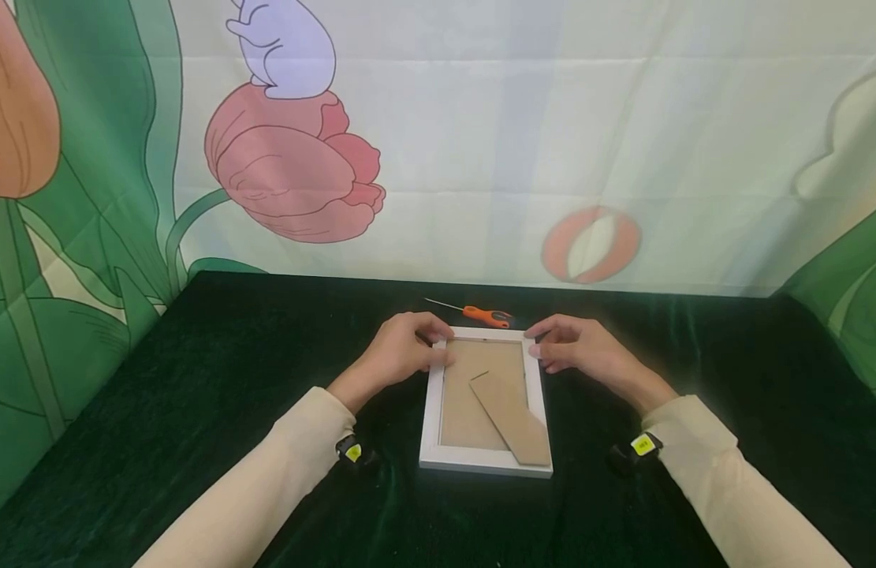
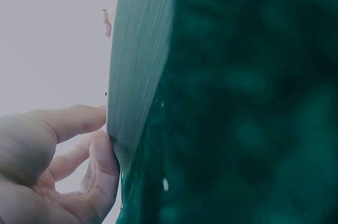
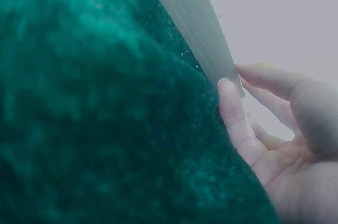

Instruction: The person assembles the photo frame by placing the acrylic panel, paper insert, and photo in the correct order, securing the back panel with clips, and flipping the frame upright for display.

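A white picture frame [image 1: 430,410] lies back side up, its brown backing board [image 1: 480,359] showing. Across the board a brown easel stand [image 1: 512,418] slants toward the lower right corner. My left hand [image 1: 402,347] pinches the frame's far left corner between thumb and fingers. At the far right corner my right hand [image 1: 587,347] does the same. Both wrist views show the frame's side edge [image 2: 140,49] close up, with fingertips on its corner. The frame's front is hidden underneath.
An orange-handled screwdriver [image 1: 486,316] lies just beyond the frame, its shaft pointing left. Dark green velvet cloth [image 1: 232,379] covers the table. Behind the table hangs a printed curtain [image 1: 466,158] with flowers.
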`<move>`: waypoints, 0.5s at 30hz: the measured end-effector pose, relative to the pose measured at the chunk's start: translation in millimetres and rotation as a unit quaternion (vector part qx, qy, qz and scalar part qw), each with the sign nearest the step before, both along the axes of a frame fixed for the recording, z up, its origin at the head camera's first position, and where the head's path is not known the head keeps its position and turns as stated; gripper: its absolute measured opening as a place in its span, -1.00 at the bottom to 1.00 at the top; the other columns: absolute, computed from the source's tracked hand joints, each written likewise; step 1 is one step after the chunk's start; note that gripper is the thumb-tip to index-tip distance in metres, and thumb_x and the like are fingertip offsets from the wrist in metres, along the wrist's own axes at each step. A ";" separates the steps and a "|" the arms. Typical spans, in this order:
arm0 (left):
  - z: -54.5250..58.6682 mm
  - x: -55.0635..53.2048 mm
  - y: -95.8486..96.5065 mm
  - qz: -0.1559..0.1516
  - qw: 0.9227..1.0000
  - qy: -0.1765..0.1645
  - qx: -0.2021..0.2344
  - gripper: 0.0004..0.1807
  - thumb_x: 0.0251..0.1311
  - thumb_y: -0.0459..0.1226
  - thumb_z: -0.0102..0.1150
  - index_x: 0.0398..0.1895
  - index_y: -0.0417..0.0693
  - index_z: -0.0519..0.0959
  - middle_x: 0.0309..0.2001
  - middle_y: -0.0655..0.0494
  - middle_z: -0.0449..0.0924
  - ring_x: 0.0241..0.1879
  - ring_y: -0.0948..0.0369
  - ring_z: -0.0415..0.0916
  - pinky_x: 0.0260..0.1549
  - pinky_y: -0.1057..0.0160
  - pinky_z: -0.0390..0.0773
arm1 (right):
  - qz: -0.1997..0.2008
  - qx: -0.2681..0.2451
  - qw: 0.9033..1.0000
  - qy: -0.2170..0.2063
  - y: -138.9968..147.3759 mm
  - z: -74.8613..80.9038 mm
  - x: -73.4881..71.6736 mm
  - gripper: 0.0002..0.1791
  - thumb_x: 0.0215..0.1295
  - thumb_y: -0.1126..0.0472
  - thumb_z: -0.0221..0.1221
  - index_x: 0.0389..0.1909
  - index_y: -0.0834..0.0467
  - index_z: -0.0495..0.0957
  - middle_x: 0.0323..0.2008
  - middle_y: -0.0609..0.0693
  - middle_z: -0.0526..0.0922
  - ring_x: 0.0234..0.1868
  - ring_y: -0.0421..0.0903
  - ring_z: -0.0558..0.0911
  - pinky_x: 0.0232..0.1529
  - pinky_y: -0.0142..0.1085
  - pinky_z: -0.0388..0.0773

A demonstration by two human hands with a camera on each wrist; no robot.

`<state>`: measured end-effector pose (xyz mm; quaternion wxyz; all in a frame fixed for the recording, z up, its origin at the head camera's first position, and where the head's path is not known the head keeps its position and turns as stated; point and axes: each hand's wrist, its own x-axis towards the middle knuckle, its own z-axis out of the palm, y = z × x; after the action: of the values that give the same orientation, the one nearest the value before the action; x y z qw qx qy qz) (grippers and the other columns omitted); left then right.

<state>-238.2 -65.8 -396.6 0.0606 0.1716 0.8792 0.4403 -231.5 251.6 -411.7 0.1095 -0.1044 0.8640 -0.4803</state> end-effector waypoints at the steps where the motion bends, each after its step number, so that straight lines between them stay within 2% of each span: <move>1: -0.6 -0.8 -1.2 0.002 1.000 -0.004 0.007 -0.65 0.26 -0.32 0.51 0.10 -0.11 0.73 -0.03 -0.04 0.60 -0.21 0.07 0.64 -0.20 0.24 0.76 | 0.000 0.000 1.000 0.000 0.2 0.1 -0.2 -0.49 0.42 -0.06 0.38 0.27 0.09 0.61 0.00 0.09 0.73 -0.11 0.08 0.73 0.06 -0.13 0.69; 5: -2.8 -3.4 -5.7 0.007 0.999 -0.022 0.032 -0.62 0.25 -0.31 0.52 0.13 -0.12 0.71 -0.06 -0.06 0.59 -0.22 0.05 0.66 -0.17 0.22 0.76 | 0.001 0.001 1.000 0.000 0.9 0.4 -1.0 -0.49 0.42 -0.06 0.39 0.26 0.09 0.61 0.00 0.08 0.73 -0.11 0.07 0.73 0.06 -0.13 0.69; 15: -6.7 -6.5 -15.0 -0.011 0.993 -0.080 0.081 -0.56 0.28 -0.25 0.52 0.21 -0.07 0.67 -0.07 -0.07 0.58 -0.13 0.01 0.65 -0.09 0.17 0.75 | 0.001 -0.005 1.000 -0.002 1.1 0.9 -3.0 -0.49 0.41 -0.05 0.39 0.26 0.10 0.61 0.01 0.09 0.73 -0.11 0.08 0.73 0.05 -0.13 0.70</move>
<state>-244.7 -80.8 -403.3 0.1217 0.1499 0.8308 0.5220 -234.5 252.6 -410.8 0.1115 -0.1044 0.8612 -0.4848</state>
